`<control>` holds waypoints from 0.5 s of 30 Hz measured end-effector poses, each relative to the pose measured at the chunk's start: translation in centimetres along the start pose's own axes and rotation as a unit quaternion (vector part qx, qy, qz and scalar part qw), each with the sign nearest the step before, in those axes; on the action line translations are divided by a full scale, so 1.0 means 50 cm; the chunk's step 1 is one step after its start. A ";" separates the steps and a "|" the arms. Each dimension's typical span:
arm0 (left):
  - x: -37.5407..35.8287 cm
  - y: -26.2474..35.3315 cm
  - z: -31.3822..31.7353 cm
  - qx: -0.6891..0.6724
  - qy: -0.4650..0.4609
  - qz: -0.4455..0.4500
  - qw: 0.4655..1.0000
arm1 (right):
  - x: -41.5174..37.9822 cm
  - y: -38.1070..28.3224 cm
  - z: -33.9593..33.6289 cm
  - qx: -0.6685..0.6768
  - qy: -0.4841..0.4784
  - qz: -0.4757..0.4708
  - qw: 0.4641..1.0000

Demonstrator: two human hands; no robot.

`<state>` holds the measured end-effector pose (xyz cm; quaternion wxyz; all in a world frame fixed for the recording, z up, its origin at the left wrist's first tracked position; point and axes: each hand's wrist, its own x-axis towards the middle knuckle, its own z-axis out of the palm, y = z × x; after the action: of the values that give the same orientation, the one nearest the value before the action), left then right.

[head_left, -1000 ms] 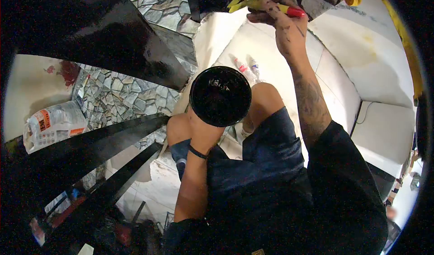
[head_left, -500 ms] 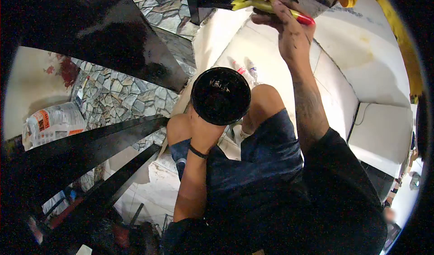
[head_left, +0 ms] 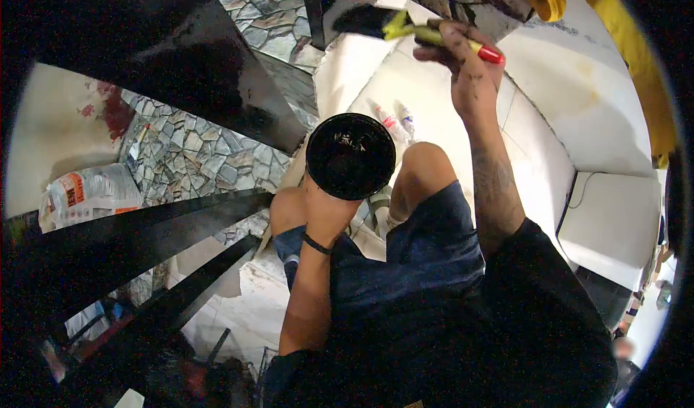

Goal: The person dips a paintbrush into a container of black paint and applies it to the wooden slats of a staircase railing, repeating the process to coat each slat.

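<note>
Near the middle of the view, my left hand (head_left: 332,209) holds a round container (head_left: 350,156) with a black inside from below, above my knees. My right hand (head_left: 470,65), with dark smudges on its fingers, grips a paintbrush (head_left: 426,35) at the upper right. The brush has a yellow-green and red handle, and its black bristles point left, beside a dark upright bar (head_left: 315,10). A glossy black panel (head_left: 210,68) slants across the upper left. Whether the bristles touch the bar I cannot tell.
Dark beams (head_left: 144,227) cross the lower left. A printed plastic bag (head_left: 94,195) lies at the left, near stone-patterned facing (head_left: 202,144). Bottles (head_left: 394,122) are beyond my knees. A white box-like object (head_left: 611,216) stands right, yellow material (head_left: 636,54) hangs upper right, and a blurred person (head_left: 623,350) is lower right.
My right hand and the brush have moved slightly down and to the right, and more of the black bristles shows. The container in my left hand has barely shifted.
</note>
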<state>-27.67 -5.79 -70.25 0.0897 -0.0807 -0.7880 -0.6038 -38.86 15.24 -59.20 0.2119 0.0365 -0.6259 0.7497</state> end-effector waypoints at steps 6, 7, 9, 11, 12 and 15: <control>-0.016 -0.016 0.002 0.155 -0.050 0.078 0.984 | 0.031 0.027 0.022 0.018 -0.040 -0.003 0.999; -0.021 -0.028 0.002 0.179 -0.059 0.090 0.978 | 0.030 0.010 0.024 0.027 -0.025 -0.005 0.999; -0.019 -0.043 0.000 0.153 -0.054 0.077 0.984 | 0.014 -0.036 0.029 0.045 -0.001 -0.013 0.999; -0.007 -0.003 -0.003 0.072 -0.008 0.046 0.996 | 0.003 -0.036 0.008 0.032 0.022 -0.005 0.999; -0.005 0.003 -0.005 0.047 -0.003 0.035 0.998 | -0.003 -0.022 -0.002 0.011 0.024 0.004 1.000; -0.004 -0.005 -0.007 0.053 -0.038 0.036 0.997 | 0.011 0.012 0.017 -0.027 0.008 0.024 0.999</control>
<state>-27.50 -6.18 -70.45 0.0852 -0.1275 -0.8183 -0.5539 -39.75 14.52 -59.38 0.1998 0.0102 -0.6447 0.7378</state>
